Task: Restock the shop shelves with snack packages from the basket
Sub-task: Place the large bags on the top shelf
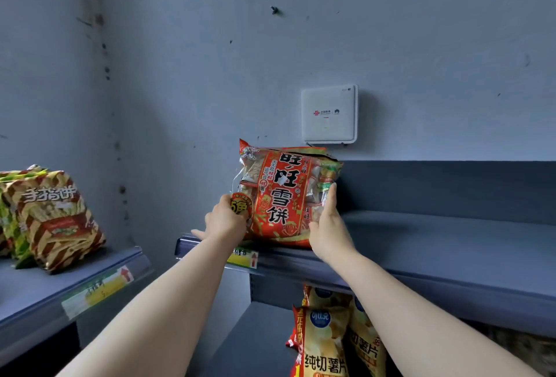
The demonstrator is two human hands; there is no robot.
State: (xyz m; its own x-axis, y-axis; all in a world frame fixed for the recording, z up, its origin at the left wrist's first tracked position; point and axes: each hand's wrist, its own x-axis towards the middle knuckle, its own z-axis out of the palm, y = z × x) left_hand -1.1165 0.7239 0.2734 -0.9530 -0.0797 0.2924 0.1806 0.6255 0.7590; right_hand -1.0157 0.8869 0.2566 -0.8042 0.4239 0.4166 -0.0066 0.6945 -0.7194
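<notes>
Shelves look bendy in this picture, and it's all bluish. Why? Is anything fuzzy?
Head view: the wide-angle lens curves the shelf edge and tilts the left shelf; head view: light is dim, soft, bluish, with no hard shadows; head view: everything is slightly soft, yet the red snack bag has big print you can read.

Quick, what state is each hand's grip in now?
Left hand: grip closed on the red rice cracker bag.
Right hand: grip closed on the same bag.
</notes>
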